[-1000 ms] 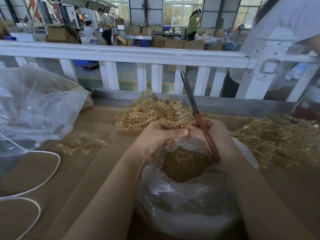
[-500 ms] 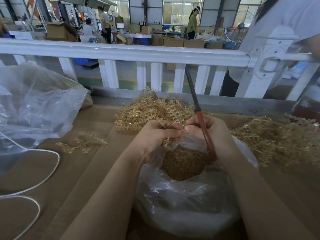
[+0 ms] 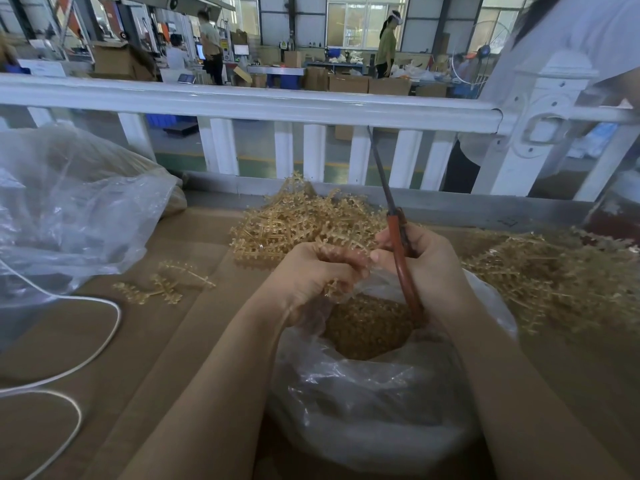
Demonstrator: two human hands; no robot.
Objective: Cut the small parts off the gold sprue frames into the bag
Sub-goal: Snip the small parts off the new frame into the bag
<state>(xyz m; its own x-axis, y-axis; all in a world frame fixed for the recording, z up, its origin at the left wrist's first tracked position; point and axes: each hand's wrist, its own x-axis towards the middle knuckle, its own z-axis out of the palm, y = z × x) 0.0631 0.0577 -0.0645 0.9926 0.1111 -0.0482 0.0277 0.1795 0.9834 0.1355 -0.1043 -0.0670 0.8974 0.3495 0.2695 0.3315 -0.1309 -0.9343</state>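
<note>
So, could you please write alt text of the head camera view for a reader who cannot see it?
Over an open clear bag of small gold parts, the left hand grips a gold sprue frame and the right hand holds red-handled scissors pointing up. Piles of gold frames lie behind on the cardboard-covered table.
</note>
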